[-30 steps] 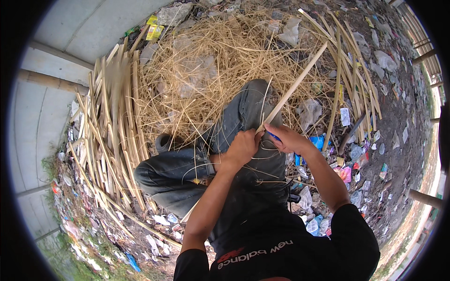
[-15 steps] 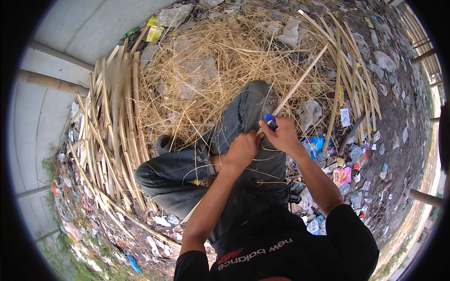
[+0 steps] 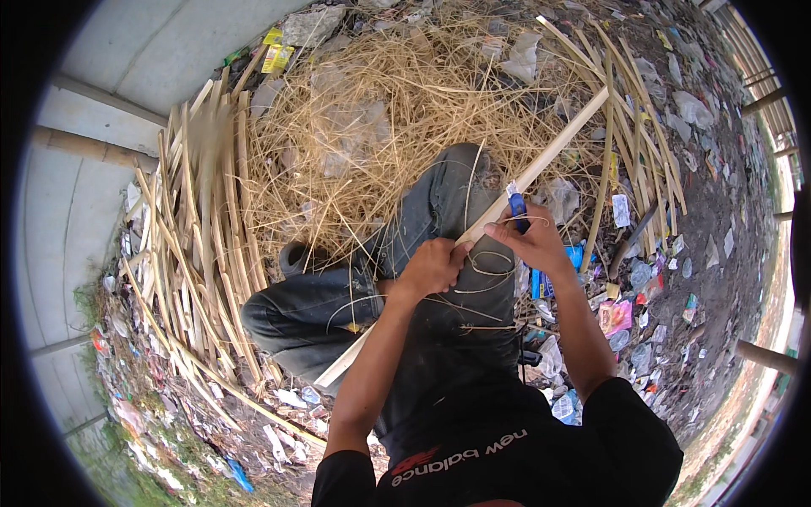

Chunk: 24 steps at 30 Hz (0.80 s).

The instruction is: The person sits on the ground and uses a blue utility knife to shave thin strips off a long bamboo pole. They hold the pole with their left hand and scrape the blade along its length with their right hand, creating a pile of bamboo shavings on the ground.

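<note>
We see the left hand [image 3: 432,267] closed around a pale strip [image 3: 549,155], which lies slanting over the thigh [image 3: 460,190]. The right hand [image 3: 538,242] grips a blue tool [image 3: 518,211] beside the same strip (its exact kind we cannot tell). Beyond the knees we find a heap of shavings [image 3: 414,127]; more strips lie to the left [image 3: 232,203] and to the right [image 3: 609,135], with litter [image 3: 617,317] near the right arm.
</note>
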Available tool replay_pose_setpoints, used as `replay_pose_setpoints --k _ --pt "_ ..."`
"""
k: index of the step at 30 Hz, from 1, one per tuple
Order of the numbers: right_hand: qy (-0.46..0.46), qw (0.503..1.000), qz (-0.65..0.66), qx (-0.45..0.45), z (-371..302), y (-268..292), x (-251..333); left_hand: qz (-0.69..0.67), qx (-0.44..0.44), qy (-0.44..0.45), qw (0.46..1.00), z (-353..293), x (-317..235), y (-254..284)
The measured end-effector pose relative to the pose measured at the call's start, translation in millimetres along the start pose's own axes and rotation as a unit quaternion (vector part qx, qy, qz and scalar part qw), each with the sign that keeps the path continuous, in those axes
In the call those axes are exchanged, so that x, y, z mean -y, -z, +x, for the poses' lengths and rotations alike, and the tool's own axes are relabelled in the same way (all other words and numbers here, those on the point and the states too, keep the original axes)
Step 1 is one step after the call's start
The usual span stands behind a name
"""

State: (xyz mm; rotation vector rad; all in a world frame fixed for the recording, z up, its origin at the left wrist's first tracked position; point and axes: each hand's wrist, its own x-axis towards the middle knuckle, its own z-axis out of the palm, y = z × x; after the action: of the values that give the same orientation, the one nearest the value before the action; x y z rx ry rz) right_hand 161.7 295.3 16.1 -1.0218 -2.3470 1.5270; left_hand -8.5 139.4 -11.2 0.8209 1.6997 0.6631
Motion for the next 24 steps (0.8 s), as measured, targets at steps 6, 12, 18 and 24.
replay_pose_setpoints --k 6,12,18,24 --pt "0.012 0.991 -0.083 -0.103 3.4 11.1 -18.1 0.123 -0.140 -0.094 0.978 5.4 27.7 -16.4" --pt "0.042 0.979 -0.130 -0.148 7.7 -0.3 -33.8 0.222 -0.226 -0.129 0.940 1.0 23.3 -20.3" --pt "0.024 0.972 -0.151 -0.178 11.4 -14.5 -55.9 0.234 -0.234 -0.098 0.938 -2.8 15.9 -19.3" --pt "-0.009 0.962 -0.100 -0.254 10.9 9.6 -52.6 0.238 -0.243 -0.109 0.934 -3.3 19.1 -19.6"
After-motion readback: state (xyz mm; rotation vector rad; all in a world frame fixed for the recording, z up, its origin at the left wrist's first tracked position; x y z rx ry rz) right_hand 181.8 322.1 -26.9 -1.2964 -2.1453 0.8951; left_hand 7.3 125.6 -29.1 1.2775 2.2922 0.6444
